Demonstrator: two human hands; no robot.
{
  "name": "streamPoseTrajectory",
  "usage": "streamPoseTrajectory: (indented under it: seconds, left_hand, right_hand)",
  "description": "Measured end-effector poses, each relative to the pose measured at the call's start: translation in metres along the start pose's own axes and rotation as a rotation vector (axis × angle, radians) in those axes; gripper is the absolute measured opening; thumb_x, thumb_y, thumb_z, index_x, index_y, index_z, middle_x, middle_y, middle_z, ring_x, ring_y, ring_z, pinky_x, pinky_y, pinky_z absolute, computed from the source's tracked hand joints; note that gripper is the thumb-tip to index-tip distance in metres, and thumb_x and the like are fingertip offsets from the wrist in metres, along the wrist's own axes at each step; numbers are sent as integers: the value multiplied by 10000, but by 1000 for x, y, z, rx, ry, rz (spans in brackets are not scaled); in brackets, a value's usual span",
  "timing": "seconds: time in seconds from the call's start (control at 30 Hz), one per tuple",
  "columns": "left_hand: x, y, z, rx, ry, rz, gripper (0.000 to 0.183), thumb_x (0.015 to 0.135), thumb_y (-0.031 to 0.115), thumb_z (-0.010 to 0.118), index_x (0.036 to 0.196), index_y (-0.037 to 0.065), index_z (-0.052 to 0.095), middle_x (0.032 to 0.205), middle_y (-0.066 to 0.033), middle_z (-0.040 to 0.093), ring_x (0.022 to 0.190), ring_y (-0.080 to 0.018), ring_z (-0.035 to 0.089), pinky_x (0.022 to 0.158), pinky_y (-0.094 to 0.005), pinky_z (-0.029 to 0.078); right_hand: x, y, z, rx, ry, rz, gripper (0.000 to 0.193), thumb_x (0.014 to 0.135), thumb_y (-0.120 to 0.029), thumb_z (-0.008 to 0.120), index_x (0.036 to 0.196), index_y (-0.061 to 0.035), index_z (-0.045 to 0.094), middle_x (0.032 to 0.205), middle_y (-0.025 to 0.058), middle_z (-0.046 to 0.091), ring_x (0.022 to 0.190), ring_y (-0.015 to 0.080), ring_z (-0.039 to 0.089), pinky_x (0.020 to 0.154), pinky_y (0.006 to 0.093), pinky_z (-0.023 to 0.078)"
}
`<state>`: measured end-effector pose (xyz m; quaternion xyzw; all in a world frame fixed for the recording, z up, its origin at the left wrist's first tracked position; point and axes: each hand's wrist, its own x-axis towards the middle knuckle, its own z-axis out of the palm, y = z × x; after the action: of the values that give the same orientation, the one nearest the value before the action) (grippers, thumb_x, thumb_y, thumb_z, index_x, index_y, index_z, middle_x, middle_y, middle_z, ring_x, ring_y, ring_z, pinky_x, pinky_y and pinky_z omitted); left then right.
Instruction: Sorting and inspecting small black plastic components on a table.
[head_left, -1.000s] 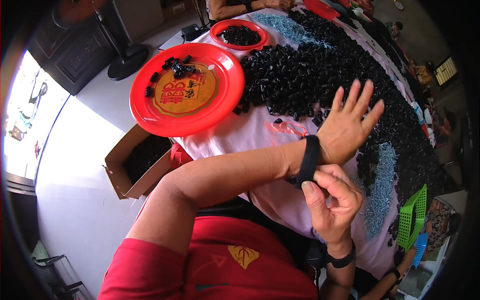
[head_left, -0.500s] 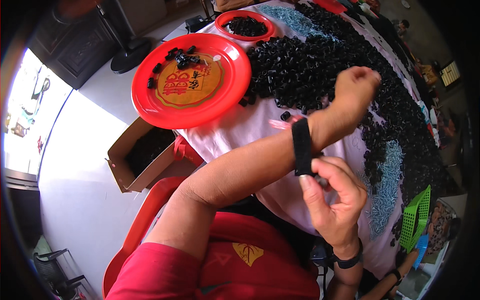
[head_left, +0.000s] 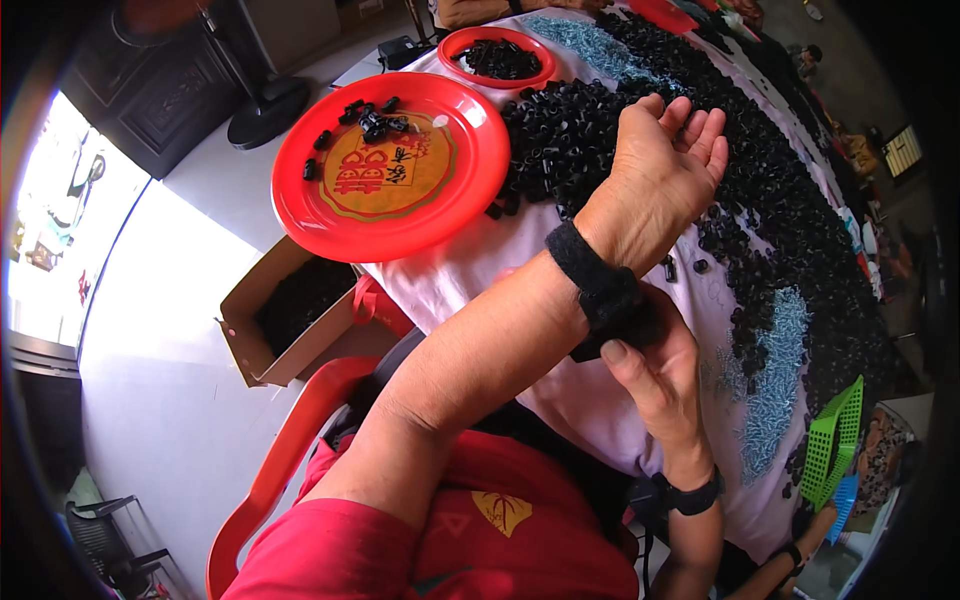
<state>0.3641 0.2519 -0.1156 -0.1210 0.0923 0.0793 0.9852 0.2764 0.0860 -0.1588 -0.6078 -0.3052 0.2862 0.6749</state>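
Note:
My left hand (head_left: pixel 662 165) is held palm up over the table, its fingers loosely apart and nothing in them. Around its wrist runs a wide black wrist strap (head_left: pixel 592 275). Below that wrist, my right hand (head_left: pixel 668 385) grips the strap's dark underside between thumb and fingers. The fingertips are partly hidden there, and the shape of the dark part is hard to make out. Another black band (head_left: pixel 696 494) encircles my right wrist. Beyond my left hand spreads a heap of small black cylindrical plastic parts (head_left: pixel 560 130).
A large red plate (head_left: pixel 300 225) holds several black parts; a smaller red dish (head_left: pixel 545 68) stands behind it. Bluish screw-like pieces (head_left: pixel 775 380) lie at right near a green basket (head_left: pixel 835 440). Left are a cardboard box (head_left: pixel 325 345) and red chair (head_left: pixel 265 490). Other people's arms (head_left: pixel 800 550) show.
My left forearm has rolled, turning the hand palm up with fingers loosened. My right hand has shifted from the strap's near edge to beneath the wrist.

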Motion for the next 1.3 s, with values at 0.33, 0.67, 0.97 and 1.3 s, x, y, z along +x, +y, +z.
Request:
streamPoseTrajectory:
  seconds: [0.33,0.67,0.97,1.3]
  left_hand:
    - [14,5,-12,846,-195,1050,206,1023,124,459,1175,70,586,1115,-108,589,983,-243,643,827,-378,473]
    - [27,-20,-37,1616,-655,1651,252,861,99,620,1111,126,646,972,-62,638,967,-231,632,845,-384,472]
    - [13,-12,-56,347,192,93,123,969,183,482,994,123,587,857,-11,601,797,-180,632,755,-352,479]
    - [-34,-3,-16,-91,104,-111,284,1032,281,383,1031,104,606,917,-12,671,835,-167,648,820,-371,474]
  right_hand:
    - [-9,-17,14,-461,81,-50,451,837,-208,816,1139,68,627,910,60,704,763,80,631,654,228,522]
    - [-5,-16,24,-299,74,112,325,841,-200,801,999,49,664,803,53,705,707,80,645,652,246,526]
    - [-14,-25,10,-272,-10,220,337,870,-148,751,1095,73,632,919,71,718,768,91,662,700,245,528]
    - [-19,-8,1,-117,-143,69,425,890,-49,670,1291,52,574,941,66,735,880,77,654,788,260,522]
